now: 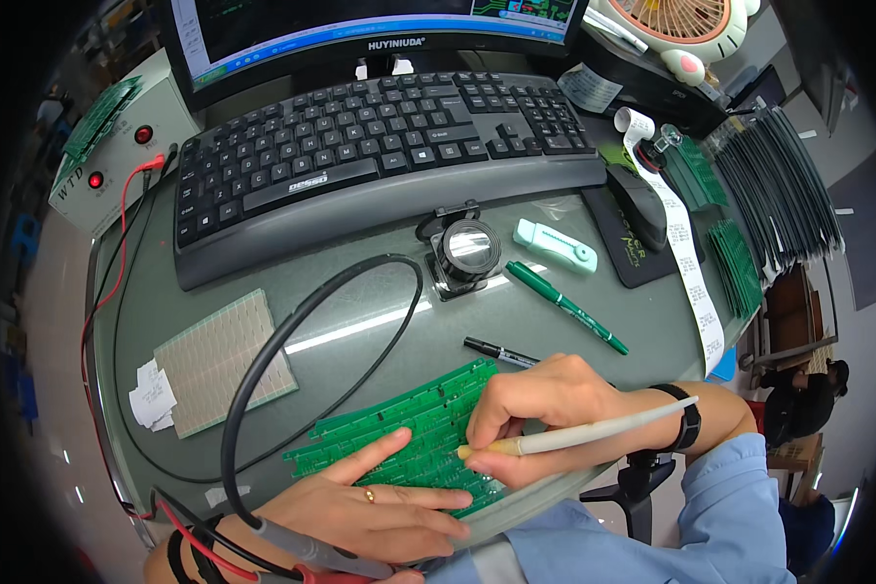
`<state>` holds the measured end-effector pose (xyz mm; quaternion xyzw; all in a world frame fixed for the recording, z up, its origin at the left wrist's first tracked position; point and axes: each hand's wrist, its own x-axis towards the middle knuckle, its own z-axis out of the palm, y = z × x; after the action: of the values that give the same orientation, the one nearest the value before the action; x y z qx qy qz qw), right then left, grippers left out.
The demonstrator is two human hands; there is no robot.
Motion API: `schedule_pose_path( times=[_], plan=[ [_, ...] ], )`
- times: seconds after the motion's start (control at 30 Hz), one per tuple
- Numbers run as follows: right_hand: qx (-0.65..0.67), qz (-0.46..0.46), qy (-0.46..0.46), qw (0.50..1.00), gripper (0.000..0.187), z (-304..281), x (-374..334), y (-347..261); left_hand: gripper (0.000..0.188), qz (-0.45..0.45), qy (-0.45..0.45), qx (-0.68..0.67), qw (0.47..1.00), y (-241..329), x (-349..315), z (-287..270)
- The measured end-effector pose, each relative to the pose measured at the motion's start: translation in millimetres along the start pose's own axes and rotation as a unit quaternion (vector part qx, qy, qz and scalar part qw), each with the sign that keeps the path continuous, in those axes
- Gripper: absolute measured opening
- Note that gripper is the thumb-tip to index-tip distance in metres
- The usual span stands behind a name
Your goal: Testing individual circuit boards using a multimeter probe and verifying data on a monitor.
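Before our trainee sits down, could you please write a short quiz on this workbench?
1. Which hand holds the pale tapering tool?
2. True or false: the green marker lies on the table, apart from the keyboard.
3. Fill in the blank: the left hand rests on the green ____.

Key: 1. The right hand. 2. True. 3. Circuit boards.

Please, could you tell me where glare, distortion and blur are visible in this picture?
Head view: a bright glare streak crosses the grey desk, left of the round lens; head view: the desk's left edge bows, and the picture's corners fall to black; head view: the far-left background looks dim and soft, while the green circuit boards look sharper.
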<state>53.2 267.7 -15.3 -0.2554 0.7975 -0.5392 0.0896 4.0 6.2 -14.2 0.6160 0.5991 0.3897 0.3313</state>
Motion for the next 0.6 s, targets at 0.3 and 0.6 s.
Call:
schedule_pose_path(
  times=[0.3,0.6],
  plan=[
    [-0.001,0.004,-0.011,1.0,0.016,-2.9,2.0,-1.8,0.022,-0.011,0.003,-0.003,1.0,4.1,1.6,-3.9],
    [0.002,-0.006,-0.022,1.0,0.014,-3.8,3.0,-0.7,0.024,-0.016,0.008,-0.052,0.998,0.6,2.1,-3.0]
  ],
)
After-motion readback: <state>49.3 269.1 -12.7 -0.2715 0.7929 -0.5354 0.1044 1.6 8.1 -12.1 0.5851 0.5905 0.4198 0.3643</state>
